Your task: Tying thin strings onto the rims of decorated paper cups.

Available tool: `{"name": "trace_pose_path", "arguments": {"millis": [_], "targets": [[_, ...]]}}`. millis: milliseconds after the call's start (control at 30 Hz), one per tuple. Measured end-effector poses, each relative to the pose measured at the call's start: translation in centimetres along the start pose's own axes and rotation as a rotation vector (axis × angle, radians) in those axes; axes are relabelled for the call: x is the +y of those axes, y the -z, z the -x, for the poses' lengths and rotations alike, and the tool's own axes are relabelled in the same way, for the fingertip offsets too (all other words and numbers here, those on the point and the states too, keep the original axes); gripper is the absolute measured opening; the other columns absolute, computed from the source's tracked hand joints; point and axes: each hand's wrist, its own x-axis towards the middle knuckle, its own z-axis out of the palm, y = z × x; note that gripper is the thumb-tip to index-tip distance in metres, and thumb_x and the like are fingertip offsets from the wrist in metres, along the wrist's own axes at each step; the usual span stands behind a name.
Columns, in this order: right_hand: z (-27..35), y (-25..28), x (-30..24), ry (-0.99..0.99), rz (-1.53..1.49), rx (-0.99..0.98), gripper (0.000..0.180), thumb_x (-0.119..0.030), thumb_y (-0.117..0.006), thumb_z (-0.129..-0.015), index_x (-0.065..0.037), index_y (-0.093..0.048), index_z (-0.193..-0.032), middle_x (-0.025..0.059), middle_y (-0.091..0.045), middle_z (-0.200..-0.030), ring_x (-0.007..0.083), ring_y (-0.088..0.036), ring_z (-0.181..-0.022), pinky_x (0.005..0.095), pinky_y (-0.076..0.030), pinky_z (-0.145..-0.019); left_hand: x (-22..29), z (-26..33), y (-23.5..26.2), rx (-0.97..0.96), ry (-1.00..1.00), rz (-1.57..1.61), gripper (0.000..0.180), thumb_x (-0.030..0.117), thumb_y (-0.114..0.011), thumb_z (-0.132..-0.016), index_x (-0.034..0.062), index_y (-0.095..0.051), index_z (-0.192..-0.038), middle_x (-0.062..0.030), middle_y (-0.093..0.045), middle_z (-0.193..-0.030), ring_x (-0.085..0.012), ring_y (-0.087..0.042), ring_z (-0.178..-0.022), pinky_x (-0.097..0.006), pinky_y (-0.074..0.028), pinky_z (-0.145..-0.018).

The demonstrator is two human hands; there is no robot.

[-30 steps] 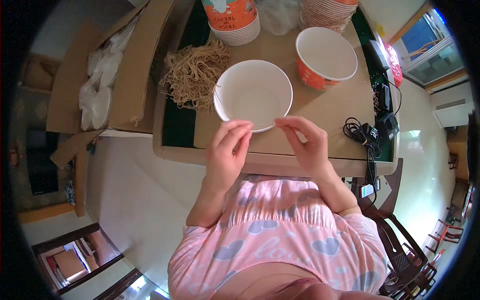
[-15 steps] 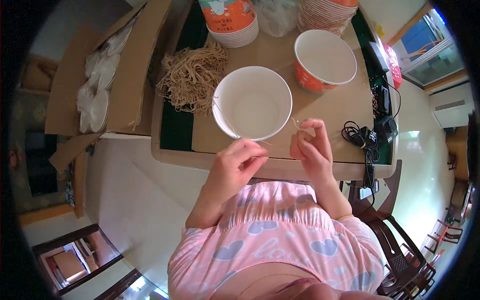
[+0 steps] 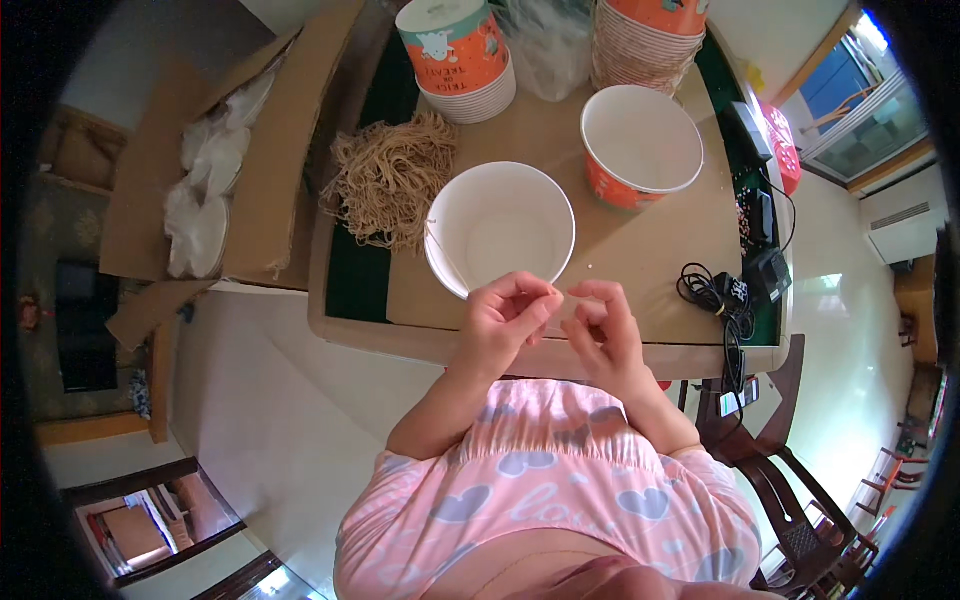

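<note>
The head view showed the left hand (image 3: 508, 318) with thumb and forefinger pressed together, seemingly pinching the cord (image 3: 448, 262), which ran from the left rim of the near tub (image 3: 500, 225). The right hand (image 3: 604, 335) had curved fingers, thumb apart; I could not tell its hold. Good handling probably needed close fingertips and gentle, even tension.
</note>
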Motion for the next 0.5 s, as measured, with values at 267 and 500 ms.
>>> {"name": "trace_pose_path", "arguments": {"millis": [267, 500], "targets": [[-0.9, -0.8, 1.9, -0.011, -0.129, 0.311, 0.005, -0.001, -0.063, -0.09, -0.001, -0.058, -0.092, -0.0066, -0.04, -0.062, 0.0013, -0.034, -0.056, 0.0199, -0.027, -0.048, 0.1, -0.5, -0.5, 0.059, -0.115, -0.157, 0.005, 0.006, -0.066, -0.09, 0.0033, -0.066, -0.094, 0.0032, -0.061, -0.073, -0.0001, -0.05, -0.055, -0.016, -0.039, -0.047], [-1.3, -0.2, 1.1, -0.128, -0.219, 0.336, 0.004, -0.001, -0.063, -0.09, -0.002, -0.061, -0.093, -0.0099, -0.043, -0.063, -0.0011, -0.032, -0.055, 0.0181, -0.022, -0.048, 0.3, -0.8, -1.5, 0.104, -0.114, -0.189, 0.004, 0.006, -0.065, -0.091, 0.004, -0.067, -0.093, 0.0041, -0.061, -0.072, 0.0002, -0.049, -0.055, -0.016, -0.038, -0.047]]}}
